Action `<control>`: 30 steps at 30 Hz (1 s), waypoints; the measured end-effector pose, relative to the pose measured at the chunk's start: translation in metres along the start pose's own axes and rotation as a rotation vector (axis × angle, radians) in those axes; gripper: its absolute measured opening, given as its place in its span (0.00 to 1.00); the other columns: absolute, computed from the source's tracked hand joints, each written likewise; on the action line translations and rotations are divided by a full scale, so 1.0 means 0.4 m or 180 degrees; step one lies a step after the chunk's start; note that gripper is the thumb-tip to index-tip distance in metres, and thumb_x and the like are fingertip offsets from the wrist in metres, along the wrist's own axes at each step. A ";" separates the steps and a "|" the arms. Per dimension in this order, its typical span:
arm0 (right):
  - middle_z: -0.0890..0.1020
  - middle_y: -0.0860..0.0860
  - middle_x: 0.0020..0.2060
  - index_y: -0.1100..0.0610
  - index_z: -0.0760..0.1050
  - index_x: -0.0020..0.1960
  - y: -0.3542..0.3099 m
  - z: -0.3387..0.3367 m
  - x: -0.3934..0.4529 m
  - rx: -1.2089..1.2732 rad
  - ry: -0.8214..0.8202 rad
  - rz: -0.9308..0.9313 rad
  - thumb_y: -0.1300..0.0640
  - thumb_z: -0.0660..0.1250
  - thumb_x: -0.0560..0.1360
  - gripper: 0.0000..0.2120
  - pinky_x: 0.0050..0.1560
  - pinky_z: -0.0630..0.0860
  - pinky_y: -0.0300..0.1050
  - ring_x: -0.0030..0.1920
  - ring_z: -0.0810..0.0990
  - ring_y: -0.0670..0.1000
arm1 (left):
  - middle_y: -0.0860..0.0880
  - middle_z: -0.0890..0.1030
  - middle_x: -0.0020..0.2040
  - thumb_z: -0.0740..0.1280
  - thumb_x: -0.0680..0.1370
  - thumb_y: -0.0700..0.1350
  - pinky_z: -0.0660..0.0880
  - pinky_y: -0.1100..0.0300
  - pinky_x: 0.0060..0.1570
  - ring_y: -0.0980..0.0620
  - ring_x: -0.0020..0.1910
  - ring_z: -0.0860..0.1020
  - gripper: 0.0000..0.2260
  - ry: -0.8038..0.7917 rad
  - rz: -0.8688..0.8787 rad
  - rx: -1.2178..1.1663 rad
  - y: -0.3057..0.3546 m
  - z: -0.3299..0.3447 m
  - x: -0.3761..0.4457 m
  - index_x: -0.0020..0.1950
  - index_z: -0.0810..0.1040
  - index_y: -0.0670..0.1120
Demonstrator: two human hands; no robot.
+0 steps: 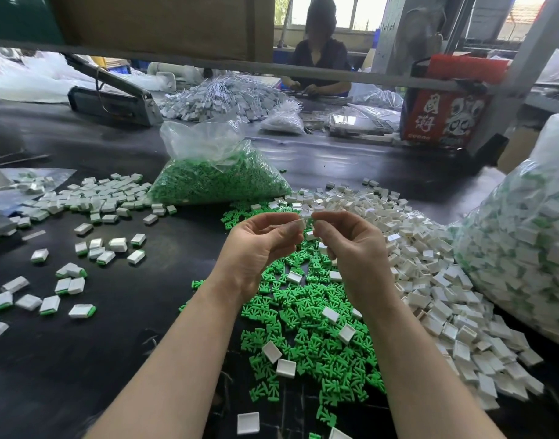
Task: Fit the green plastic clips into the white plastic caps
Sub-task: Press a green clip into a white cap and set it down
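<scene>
Wide black matte counter (81, 359) carries everything. Far right, big bulging clear plastic sack (522, 248) stuffed with white-and-green assembled pieces, film crinkled and glossy. Mid-back, smaller clear plastic bag (218, 175) packed with green clips, open top bunched up loosely. Right of centre, broad heap of small white rectangular plastic caps (430, 274), hollow, tray-like, smooth hard plastic, sloping down from the sack toward the near edge. Beside it and partly overlapping, flat spread of bright green plastic clips (303, 337), pronged fork-like shapes, matte, with a few white caps lying on top. Left side, scattered finished pieces (104, 201), white caps with a green edge showing, denser at the back, sparse nearer. Back of the counter: pile of grey-white tagged parts with thin wires (221, 96), red printed cardboard box (446, 118), and another person seated opposite (319, 55). Both hands raised above the green spread, fingertips meeting. Left hand (262, 245) has fingers curled, thumb and forefinger pinching a small white plastic cap (300, 224) at its edge. Right hand (351, 242) has fingers curled narrow, tips pinched against the cap's right end on something tiny with a hint of green; too hidden to tell for sure what it is. Held cap sits between the two hands, off the counter.
</scene>
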State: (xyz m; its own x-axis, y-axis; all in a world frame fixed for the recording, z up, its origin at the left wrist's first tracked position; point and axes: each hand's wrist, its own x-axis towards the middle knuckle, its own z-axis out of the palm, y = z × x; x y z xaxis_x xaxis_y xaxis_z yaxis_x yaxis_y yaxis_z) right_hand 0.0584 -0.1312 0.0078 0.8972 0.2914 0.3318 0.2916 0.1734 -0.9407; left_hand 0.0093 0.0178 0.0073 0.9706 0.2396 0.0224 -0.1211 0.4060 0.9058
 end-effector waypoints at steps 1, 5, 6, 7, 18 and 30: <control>0.84 0.50 0.39 0.62 0.81 0.51 0.000 0.001 0.000 -0.0070 0.0000 -0.0034 0.66 0.69 0.76 0.05 0.37 0.74 0.31 0.35 0.79 0.39 | 0.45 0.86 0.43 0.79 0.60 0.47 0.79 0.64 0.39 0.52 0.41 0.84 0.14 0.0000 0.0014 0.0033 -0.001 0.000 0.000 0.43 0.87 0.47; 0.86 0.50 0.42 0.59 0.82 0.49 -0.002 0.002 -0.001 -0.0297 0.0004 -0.0109 0.65 0.70 0.75 0.05 0.43 0.77 0.34 0.42 0.83 0.44 | 0.45 0.86 0.42 0.79 0.59 0.49 0.80 0.64 0.39 0.51 0.40 0.84 0.14 0.0020 0.0111 0.0209 -0.003 -0.001 0.002 0.43 0.87 0.48; 0.86 0.51 0.42 0.58 0.82 0.49 -0.002 0.003 -0.001 -0.0332 -0.0003 -0.0117 0.65 0.70 0.75 0.05 0.45 0.77 0.35 0.43 0.84 0.46 | 0.45 0.86 0.42 0.79 0.59 0.49 0.80 0.64 0.39 0.51 0.40 0.84 0.14 0.0032 0.0135 0.0241 -0.003 -0.002 0.003 0.43 0.87 0.48; 0.86 0.51 0.42 0.58 0.83 0.48 -0.002 0.004 -0.001 -0.0385 -0.0012 -0.0137 0.65 0.70 0.75 0.05 0.46 0.78 0.36 0.43 0.84 0.47 | 0.44 0.86 0.41 0.79 0.59 0.48 0.79 0.64 0.38 0.51 0.39 0.84 0.14 0.0046 0.0157 0.0271 -0.004 -0.003 0.004 0.43 0.87 0.47; 0.84 0.53 0.41 0.56 0.81 0.52 0.003 -0.008 -0.002 -0.0536 -0.0112 -0.0058 0.61 0.71 0.75 0.07 0.40 0.76 0.33 0.39 0.82 0.44 | 0.41 0.86 0.43 0.77 0.66 0.43 0.81 0.61 0.43 0.48 0.41 0.84 0.08 0.0092 0.0364 0.0679 -0.007 -0.010 0.004 0.45 0.86 0.45; 0.74 0.46 0.29 0.58 0.73 0.40 0.015 -0.015 0.003 -0.1341 -0.0812 0.0265 0.58 0.60 0.82 0.12 0.36 0.66 0.50 0.32 0.69 0.47 | 0.50 0.83 0.34 0.67 0.80 0.46 0.73 0.63 0.35 0.55 0.33 0.79 0.07 -0.0541 0.0069 0.2089 -0.009 -0.029 0.010 0.44 0.78 0.44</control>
State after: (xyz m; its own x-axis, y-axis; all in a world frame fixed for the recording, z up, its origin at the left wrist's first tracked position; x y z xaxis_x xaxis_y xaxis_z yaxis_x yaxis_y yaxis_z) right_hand 0.0633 -0.1354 0.0022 0.8287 0.5182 0.2117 0.3784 -0.2398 -0.8940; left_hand 0.0112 0.0275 -0.0009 0.9951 0.0778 0.0610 -0.0417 -0.2298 0.9724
